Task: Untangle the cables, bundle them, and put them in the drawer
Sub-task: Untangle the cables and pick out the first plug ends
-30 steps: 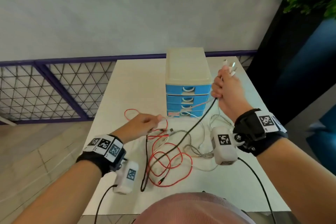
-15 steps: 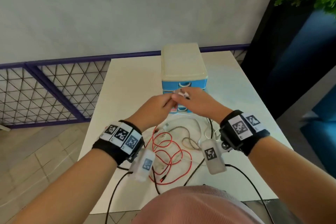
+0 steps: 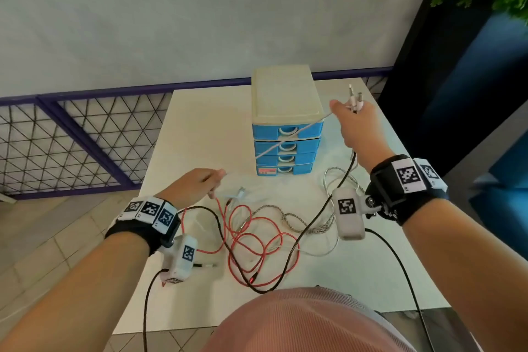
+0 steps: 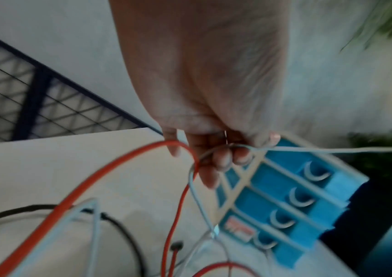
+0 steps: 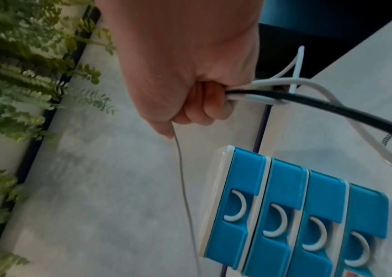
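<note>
Right hand (image 3: 358,126), raised at right of centre in the head view, is fisted round a bunch of cables: white plug ends (image 3: 354,98) stick up past the knuckles, a black cable (image 3: 328,206) drops from the fist toward the lower centre. A thin white cable (image 3: 288,140) runs taut on a diagonal from that fist, across the blue drawer fronts, down-left to the left hand (image 3: 197,184), which pinches it between curled fingertips (image 4: 223,159) just above the surface (image 3: 200,128). A red cable (image 3: 257,240), glossy, lies in loose loops at lower centre, crossed by a braided silver cable (image 3: 300,223). The drawer unit (image 3: 285,123), cream top with four blue fronts all closed, stands at the surface's far middle. Bare room lies left of it.
</note>
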Motion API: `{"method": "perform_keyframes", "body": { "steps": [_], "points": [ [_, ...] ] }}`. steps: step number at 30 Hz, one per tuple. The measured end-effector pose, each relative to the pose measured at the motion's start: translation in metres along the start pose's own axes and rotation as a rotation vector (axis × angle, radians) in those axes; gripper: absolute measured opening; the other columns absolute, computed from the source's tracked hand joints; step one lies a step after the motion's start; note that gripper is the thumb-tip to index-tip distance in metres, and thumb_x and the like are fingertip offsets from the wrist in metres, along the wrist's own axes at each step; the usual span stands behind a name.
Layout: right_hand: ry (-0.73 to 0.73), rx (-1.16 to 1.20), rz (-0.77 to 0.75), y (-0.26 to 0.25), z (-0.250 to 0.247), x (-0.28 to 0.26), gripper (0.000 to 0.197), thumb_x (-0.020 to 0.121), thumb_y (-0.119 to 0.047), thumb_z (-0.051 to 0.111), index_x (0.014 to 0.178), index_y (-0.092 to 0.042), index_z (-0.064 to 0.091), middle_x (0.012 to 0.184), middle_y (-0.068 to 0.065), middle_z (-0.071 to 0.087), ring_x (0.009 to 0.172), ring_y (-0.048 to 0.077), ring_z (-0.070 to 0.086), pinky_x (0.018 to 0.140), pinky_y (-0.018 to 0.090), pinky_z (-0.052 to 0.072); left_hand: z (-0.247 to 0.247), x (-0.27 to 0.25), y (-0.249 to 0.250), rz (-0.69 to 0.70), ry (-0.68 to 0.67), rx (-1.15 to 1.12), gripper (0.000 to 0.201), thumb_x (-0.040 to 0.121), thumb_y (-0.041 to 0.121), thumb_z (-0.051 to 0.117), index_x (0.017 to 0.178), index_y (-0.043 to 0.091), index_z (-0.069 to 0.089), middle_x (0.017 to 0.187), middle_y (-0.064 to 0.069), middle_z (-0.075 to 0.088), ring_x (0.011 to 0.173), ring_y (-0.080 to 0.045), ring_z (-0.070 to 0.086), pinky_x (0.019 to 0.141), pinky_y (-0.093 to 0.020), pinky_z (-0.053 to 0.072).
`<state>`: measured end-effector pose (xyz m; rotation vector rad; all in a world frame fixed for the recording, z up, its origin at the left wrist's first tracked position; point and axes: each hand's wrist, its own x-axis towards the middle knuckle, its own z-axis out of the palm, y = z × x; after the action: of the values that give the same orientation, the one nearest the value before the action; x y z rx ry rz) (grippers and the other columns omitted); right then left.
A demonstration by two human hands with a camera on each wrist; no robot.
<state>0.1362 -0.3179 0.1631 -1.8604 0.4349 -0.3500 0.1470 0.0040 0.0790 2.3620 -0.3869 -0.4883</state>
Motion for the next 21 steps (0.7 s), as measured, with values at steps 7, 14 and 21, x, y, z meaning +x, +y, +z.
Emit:
{"method": "perform_keyframes", "body": {
  "steps": [7, 14, 21],
  "points": [
    [0.023, -0.146, -0.134, 0.002, 0.005, -0.002, 0.021, 0.093, -0.034, 0.057, 0.078, -0.021, 0.051, 0.066, -0.008, 0.049, 0.054, 0.01, 0.042, 0.056, 0.026, 0.038, 0.0, 0.0, 0.0, 0.01, 0.088, 0.12, 0.034, 0.099, 0.028, 0.04, 0.076, 0.011, 0.06, 0.08, -0.007, 0.065, 0.07, -0.017, 0.054, 0.073, -0.03, 0.043],
    [-0.687, -0.425, -0.374, -0.003, 0.048, -0.049, 0.027, 0.098, -0.038, 0.051, 0.089, -0.016, 0.065, 0.067, -0.004, 0.053, 0.055, 0.006, 0.043, 0.054, 0.019, 0.036, 0.005, 0.014, 0.09, 0.299, 0.184, 0.109, 0.024, 0.098, 0.022, 0.046, 0.081, 0.013, 0.061, 0.061, 0.006, 0.052, 0.052, 0.001, 0.046, 0.051, -0.015, 0.032],
    [-0.56, -0.265, -0.135, -0.004, 0.04, -0.039, 0.044, 0.098, -0.045, 0.047, 0.064, -0.018, 0.048, 0.048, -0.007, 0.041, 0.035, 0.003, 0.034, 0.039, 0.016, 0.031, -0.01, 0.006, 0.097, 0.286, 0.199, -0.225, 0.034, 0.1, 0.031, 0.039, 0.075, 0.014, 0.054, 0.056, 0.007, 0.04, 0.043, -0.002, 0.034, 0.044, -0.015, 0.031]
  ]
}}
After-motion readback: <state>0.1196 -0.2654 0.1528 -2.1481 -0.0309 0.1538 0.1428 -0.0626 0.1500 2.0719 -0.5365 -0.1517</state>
